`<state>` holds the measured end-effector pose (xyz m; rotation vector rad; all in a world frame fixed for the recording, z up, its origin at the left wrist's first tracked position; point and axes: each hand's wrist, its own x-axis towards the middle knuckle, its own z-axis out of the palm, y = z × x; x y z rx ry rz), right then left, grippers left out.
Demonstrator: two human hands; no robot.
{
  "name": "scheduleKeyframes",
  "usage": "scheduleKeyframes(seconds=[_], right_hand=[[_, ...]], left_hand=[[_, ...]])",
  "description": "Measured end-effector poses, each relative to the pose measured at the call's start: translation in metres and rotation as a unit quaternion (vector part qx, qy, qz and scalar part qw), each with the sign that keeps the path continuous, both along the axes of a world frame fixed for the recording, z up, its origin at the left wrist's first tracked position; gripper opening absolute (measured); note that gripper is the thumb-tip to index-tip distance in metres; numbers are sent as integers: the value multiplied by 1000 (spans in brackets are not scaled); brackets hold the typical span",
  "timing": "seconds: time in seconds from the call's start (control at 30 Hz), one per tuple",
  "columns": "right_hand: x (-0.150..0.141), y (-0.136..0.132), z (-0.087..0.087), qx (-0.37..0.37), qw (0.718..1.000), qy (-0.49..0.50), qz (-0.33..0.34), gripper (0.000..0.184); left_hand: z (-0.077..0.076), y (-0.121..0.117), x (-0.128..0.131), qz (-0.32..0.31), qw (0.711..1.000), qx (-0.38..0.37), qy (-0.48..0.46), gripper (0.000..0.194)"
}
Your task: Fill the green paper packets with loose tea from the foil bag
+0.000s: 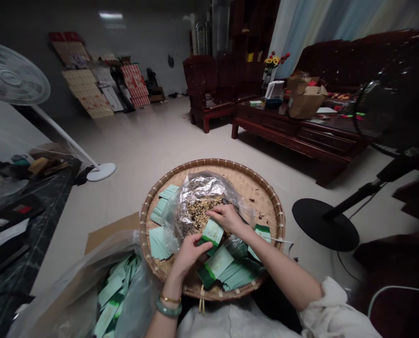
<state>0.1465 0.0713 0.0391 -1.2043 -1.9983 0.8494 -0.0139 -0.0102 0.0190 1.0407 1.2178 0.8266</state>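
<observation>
My left hand (191,253) pinches the lower edge of a small green-and-pale packet (212,232), which is tilted over the round woven tray (271,188). At the packet's upper end is my right hand (227,218), its fingers drawn together. A thin dark tool (244,219) shows along the back of that hand; its working end is hidden. Beneath both hands, a clear plastic bag (207,180) lies opened around a mix of pale and dark grains (197,209). More packets (236,272) lie fanned near the tray's front edge, and stacks of packets (160,244) sit at its left.
Left of the tray, a large plastic bag (68,281) holds many green packets beside a flat cardboard piece (112,230). A white standing fan (100,172) is at left, a black fan base (325,224) at right. A dark wooden table (287,129) stands beyond.
</observation>
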Motion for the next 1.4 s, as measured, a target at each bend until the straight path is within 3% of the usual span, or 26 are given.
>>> scheduleKeyframes(seconds=[0.13,0.27,0.37,0.5,0.6,0.7,0.8,0.87,0.97,1.17,1.4], right_hand=[[10,1,-11,-2,998,-9,-69,51],[33,-6,-30,78,975,-158,-136,26],[46,-13,-45,76,952,-258,-143,43],[50,-13,-55,38,951,-266,-153,57],[54,-5,-51,7,971,-189,-148,54],[63,0,-36,-60,992,-38,-107,50],[74,0,-17,-190,977,94,-27,52],[77,-1,-7,-253,958,133,23,54],[74,-3,1,-277,949,135,61,52],[59,2,2,-249,963,72,78,38],[54,1,0,-213,974,46,55,32]], left_hand=[[-8,2,4,27,999,-17,-11,26],[-16,5,6,85,994,-25,-65,34],[-20,6,6,104,989,-40,-93,39],[-22,5,6,110,988,-38,-97,39],[-21,4,4,109,989,-35,-92,42],[-20,4,-1,107,990,-32,-86,42],[-21,4,-3,94,992,-30,-75,39],[-21,4,-1,77,994,-30,-70,36],[-20,3,3,47,996,-34,-70,33],[-14,2,7,25,997,-49,-54,32],[-6,3,2,18,997,-53,-57,27]])
